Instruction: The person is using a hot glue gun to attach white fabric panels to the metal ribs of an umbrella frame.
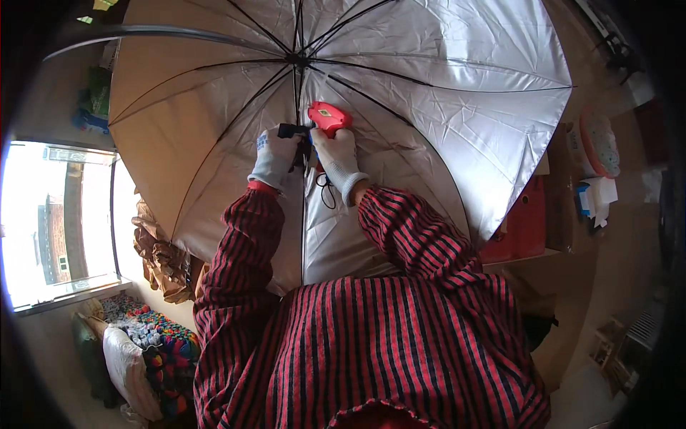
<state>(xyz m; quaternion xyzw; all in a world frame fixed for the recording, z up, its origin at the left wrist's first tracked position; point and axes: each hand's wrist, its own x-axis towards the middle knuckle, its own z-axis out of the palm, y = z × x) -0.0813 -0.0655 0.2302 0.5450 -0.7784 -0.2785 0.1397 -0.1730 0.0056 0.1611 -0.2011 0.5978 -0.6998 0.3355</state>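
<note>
An opened umbrella [386, 157] with a silvery inner side and dark ribs fills the middle of the view. Its shaft [304, 236] runs down toward my body. My right hand [337, 156], in a white knit glove, is closed around a rounded red device [331, 117] with a pale label; its exact kind I cannot make out. Just left of it, my gloved left hand [276, 154] grips a black piece [291, 131] beside the shaft. The fingertips are partly hidden. A thin black cord loop [326, 193] hangs below my right hand.
A curved grey tube [164, 31] crosses the upper left. A bright window [57, 214] lies at the left, with crumpled brown paper [163, 257] and a multicoloured textile [161, 332] nearby. To the right are a red box [522, 225] and a pink-rimmed round container [599, 143].
</note>
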